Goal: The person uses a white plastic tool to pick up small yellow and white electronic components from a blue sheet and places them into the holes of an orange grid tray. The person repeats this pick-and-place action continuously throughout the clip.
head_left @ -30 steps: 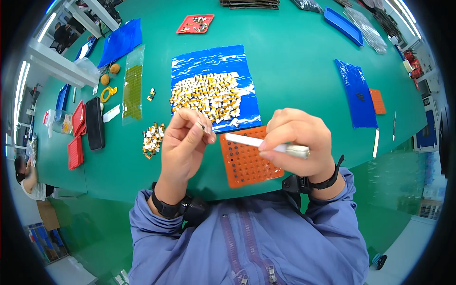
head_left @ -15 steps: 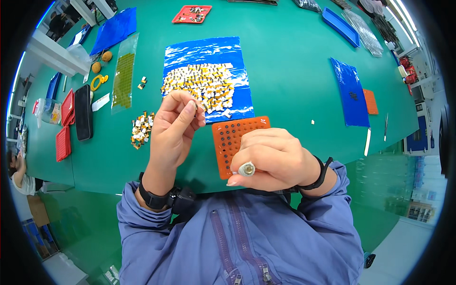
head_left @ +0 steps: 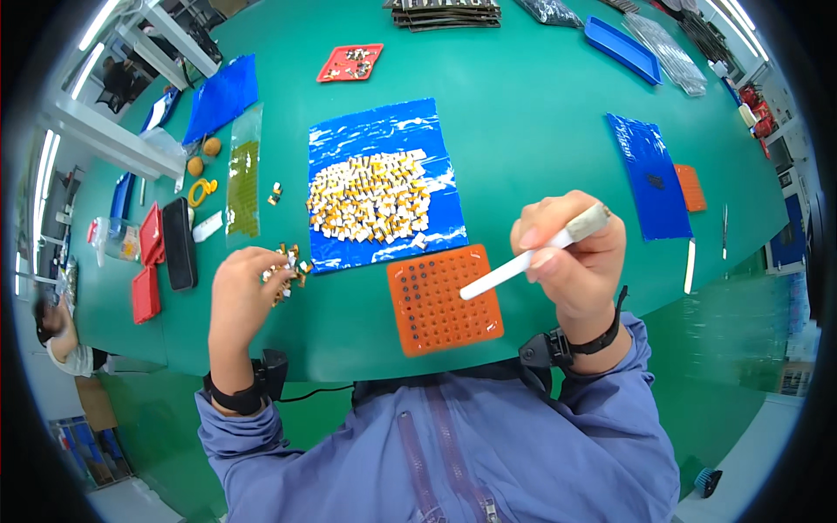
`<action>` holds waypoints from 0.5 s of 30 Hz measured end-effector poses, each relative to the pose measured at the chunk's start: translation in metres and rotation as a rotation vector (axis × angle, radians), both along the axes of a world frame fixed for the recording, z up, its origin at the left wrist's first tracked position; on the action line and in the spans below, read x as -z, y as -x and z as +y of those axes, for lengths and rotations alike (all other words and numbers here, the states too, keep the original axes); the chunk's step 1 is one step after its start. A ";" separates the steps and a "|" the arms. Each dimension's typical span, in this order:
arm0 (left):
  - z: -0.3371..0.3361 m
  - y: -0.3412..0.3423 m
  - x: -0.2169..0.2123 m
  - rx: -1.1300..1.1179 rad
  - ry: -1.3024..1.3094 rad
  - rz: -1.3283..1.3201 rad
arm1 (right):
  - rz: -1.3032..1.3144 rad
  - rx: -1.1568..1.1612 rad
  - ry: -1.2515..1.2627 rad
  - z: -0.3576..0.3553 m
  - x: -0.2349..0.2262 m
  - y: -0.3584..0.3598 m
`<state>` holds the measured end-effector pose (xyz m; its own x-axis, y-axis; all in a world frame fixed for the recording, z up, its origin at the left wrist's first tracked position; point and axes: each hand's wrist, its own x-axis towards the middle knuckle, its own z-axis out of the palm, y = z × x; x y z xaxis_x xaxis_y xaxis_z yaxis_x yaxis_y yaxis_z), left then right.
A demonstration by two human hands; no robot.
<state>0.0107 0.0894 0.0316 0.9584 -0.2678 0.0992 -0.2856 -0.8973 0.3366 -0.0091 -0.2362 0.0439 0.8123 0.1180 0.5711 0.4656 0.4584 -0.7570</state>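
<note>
My left hand (head_left: 242, 292) reaches the edge of a small pile of white-and-amber parts (head_left: 295, 266), thumb and fingertips parted with pile pieces showing between them. Whether a piece touches the fingers is too small to tell. In my right hand (head_left: 571, 253) is a slim white pen-like stick (head_left: 514, 272), its thick end wrapped in pale material. The stick's thin tip points down and left over an orange tray of holes (head_left: 445, 336). Small dark round pieces sit in several holes of its left columns. Beyond the tray, a larger heap of white-and-amber parts (head_left: 370, 196) covers a blue sheet (head_left: 375, 126).
To the left lie a black case (head_left: 180, 244), red trays (head_left: 146, 295), yellow scissors (head_left: 202, 192) and a clear strip of yellow-green pieces (head_left: 244, 174). A red tray (head_left: 349, 63) stands far back. On the right are a blue sheet (head_left: 649, 179), another orange tray (head_left: 690, 187) and tweezers (head_left: 724, 231).
My left hand has moved left and down from the large heap to the small pile. My right hand has lifted away to the right, tilting the stick and uncovering the orange tray. The view has shifted.
</note>
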 end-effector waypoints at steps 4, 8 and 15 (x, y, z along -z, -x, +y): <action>-0.041 -0.014 -0.005 0.249 0.011 -0.013 | 0.088 -0.015 -0.082 -0.008 0.002 -0.006; -0.091 -0.042 0.010 0.443 0.094 0.010 | 0.184 0.042 -0.082 -0.009 0.006 -0.012; -0.122 -0.056 0.031 0.568 0.130 0.084 | 0.223 0.027 -0.068 -0.009 0.003 -0.013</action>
